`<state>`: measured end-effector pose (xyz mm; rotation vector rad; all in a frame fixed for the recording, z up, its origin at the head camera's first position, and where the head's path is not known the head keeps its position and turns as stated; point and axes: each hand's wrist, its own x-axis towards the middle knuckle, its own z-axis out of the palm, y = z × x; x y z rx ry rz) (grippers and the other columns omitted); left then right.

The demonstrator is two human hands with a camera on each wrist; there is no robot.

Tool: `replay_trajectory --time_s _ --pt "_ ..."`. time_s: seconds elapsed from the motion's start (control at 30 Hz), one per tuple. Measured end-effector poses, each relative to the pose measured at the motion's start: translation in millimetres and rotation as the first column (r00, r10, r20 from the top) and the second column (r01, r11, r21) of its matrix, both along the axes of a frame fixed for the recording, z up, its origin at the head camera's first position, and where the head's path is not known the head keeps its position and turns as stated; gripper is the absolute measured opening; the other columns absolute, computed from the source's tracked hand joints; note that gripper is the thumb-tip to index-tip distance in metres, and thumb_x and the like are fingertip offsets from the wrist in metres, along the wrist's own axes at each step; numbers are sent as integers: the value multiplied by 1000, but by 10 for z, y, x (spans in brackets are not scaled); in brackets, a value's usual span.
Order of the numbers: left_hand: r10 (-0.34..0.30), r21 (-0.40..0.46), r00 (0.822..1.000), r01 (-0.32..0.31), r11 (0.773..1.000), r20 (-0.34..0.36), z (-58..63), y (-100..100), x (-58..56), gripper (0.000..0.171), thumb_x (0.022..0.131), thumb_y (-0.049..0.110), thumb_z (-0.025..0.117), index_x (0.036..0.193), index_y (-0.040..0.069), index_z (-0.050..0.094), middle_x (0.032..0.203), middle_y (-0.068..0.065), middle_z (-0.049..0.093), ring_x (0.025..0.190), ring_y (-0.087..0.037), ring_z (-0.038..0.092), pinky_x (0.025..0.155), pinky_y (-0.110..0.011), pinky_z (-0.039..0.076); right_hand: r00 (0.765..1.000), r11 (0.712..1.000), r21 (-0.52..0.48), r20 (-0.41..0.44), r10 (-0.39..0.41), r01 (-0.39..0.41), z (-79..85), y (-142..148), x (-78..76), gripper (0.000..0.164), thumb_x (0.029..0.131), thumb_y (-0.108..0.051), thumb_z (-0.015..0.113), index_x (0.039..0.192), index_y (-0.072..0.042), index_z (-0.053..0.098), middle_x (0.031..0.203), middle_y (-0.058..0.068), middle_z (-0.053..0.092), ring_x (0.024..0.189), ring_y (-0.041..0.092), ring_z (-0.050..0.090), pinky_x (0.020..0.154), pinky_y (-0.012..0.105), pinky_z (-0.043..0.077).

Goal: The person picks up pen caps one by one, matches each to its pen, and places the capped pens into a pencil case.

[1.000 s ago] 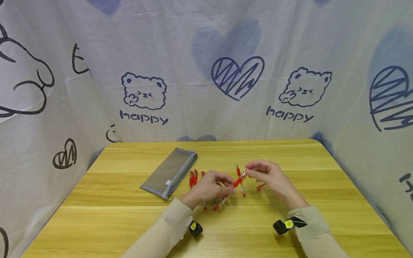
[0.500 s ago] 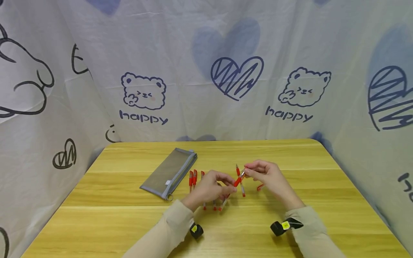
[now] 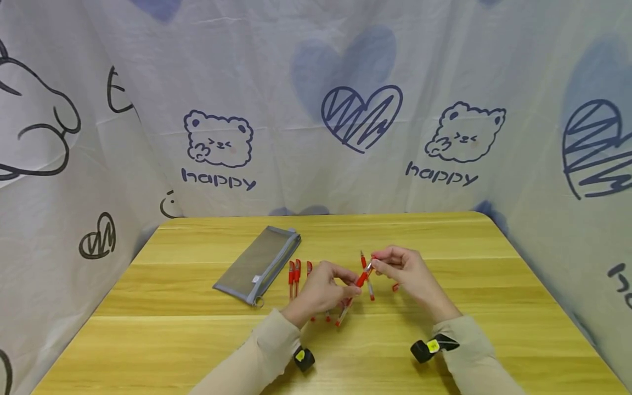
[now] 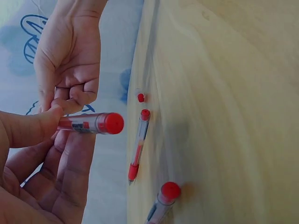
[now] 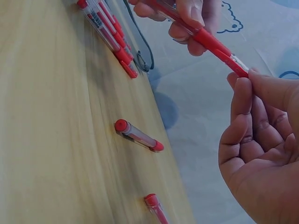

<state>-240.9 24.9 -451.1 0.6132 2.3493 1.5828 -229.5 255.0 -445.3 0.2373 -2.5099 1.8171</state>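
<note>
My left hand [image 3: 323, 292] pinches a red gel pen [image 3: 362, 280] by its barrel, above the table. At the pen's other end, my right hand [image 3: 412, 277] pinches the clear and red cap [image 5: 237, 64] between thumb and forefinger. The cap lies over the pen's tip; how fully it is seated I cannot tell. Beyond the held pen, an uncapped red pen [image 4: 139, 147] lies on the table. A loose red cap [image 3: 395, 287] rests to its right, near my right hand. Several capped red pens [image 5: 110, 37] lie in a row, partly hidden behind my left hand in the head view.
A grey mesh zip pouch [image 3: 259, 263] lies flat left of the pens, its zip pull ring [image 3: 259, 302] towards me. The wooden table [image 3: 197, 351] ends at a printed cloth backdrop [image 3: 296, 164].
My right hand has shifted slightly left towards my left hand, bringing the cap a little further along the pen. The pouch and the pens on the table stay put.
</note>
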Motion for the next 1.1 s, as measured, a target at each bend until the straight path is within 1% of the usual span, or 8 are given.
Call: replay_trajectory --time_s 0.1,0.2,0.3,0.37,0.6,0.77,0.93,1.1 --pt "4 9 1000 -4 1000 -1 -18 -1 -10 12 94 7 82 105 3 85 91 -1 79 45 -8 51 42 -20 38 1000 1000 1 -2 5 -5 8 -10 2 29 104 -17 72 121 6 70 106 8 79 89 11 72 71 27 55" --pt "3 24 1000 -4 1000 16 -36 -4 -20 12 94 6 81 106 3 85 92 -3 79 49 -9 60 45 -23 49 1000 1000 -1 -9 20 -20 13 -21 0 27 105 -16 71 120 6 70 106 11 78 89 11 71 71 27 56" --pt "0 39 999 -2 999 34 -48 -6 -26 13 94 5 81 106 1 84 92 -5 80 54 -10 67 54 -33 61 999 999 -7 -15 34 -34 12 -33 -1 26 105 -14 71 119 8 70 106 13 78 88 11 72 77 27 60" --pt "-7 55 999 4 998 46 -52 -5 -29 14 93 4 81 106 0 84 92 -7 79 57 -11 70 60 -39 65 999 999 -7 -17 32 -33 9 -34 -1 25 105 -13 71 119 8 70 106 12 78 88 12 72 80 28 61" --pt "-36 75 996 30 997 79 -49 7 -41 17 94 7 81 110 -1 82 94 -6 77 58 -13 70 61 -40 66 1000 999 33 -22 0 1 24 -21 3 31 105 -18 72 123 7 70 103 6 79 87 11 71 68 29 56" --pt "-95 75 993 90 993 65 -70 22 -58 22 95 3 79 117 7 76 93 -5 71 55 -15 66 59 -37 64 999 998 63 -35 4 -2 -14 -12 -11 31 104 -18 72 123 6 70 104 15 78 88 9 69 75 29 57" --pt "-110 55 993 108 993 44 -92 22 -63 34 95 2 79 125 19 74 92 -5 68 55 -17 66 60 -39 64 999 995 101 -38 10 -6 -47 -5 -17 32 105 -21 71 126 3 71 107 22 76 91 12 69 74 31 56" --pt "-117 27 993 117 993 12 -119 14 -79 36 96 3 78 127 21 73 92 -5 69 56 -19 66 59 -41 63 1000 993 116 -25 16 -13 -48 13 -24 34 106 -24 70 129 1 70 110 19 77 96 15 70 77 33 57"
